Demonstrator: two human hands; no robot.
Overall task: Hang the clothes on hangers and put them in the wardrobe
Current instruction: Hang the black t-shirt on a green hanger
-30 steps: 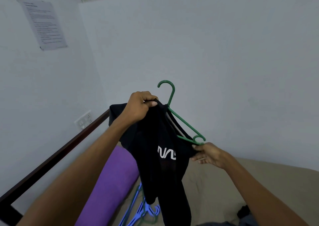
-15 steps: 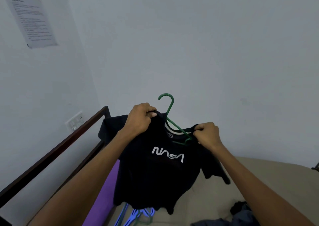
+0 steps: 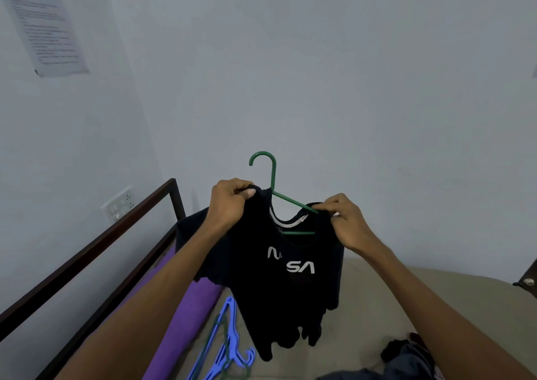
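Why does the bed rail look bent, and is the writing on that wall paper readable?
Head view: the wide-angle lens bows the bed rail near the picture's edge; the wall paper is too soft and small to read; the lighting is dim and even, so the black T-shirt shows few folds.

Left forearm (image 3: 162, 301) bare, right forearm (image 3: 430, 307) bare; no sleeves visible.

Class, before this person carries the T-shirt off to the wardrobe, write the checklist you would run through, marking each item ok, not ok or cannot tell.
1. Left hand grips the shoulder of the black T-shirt: ok.
2. Right hand pinches the other shoulder: ok.
3. Green hanger passes through the neck opening, hook free above: ok.
4. Right shoulder seated over the hanger arm: not ok, arm partly bare.
5. Left hanger arm inside the shoulder: cannot tell, hidden.
6. Wardrobe within reach: cannot tell, out of view.
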